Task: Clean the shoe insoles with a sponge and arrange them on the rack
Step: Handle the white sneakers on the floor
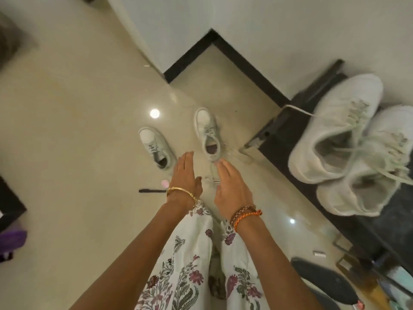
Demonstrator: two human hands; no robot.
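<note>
Above the floor at centre, the left hand (184, 173) and right hand (230, 186) hover flat-fingered and empty, the two small shoes (207, 135) at twelve o'clock, so a hasty grab could tangle the loose laces (234, 151), and no sponge shows.

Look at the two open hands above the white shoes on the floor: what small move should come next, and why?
Probably lower the right hand to the nearer floor shoe and grasp it. Both hands, the left hand too, are open and hold nothing, the shoe's mouth faces them, and no loose insole or sponge is clearly in view.
</note>
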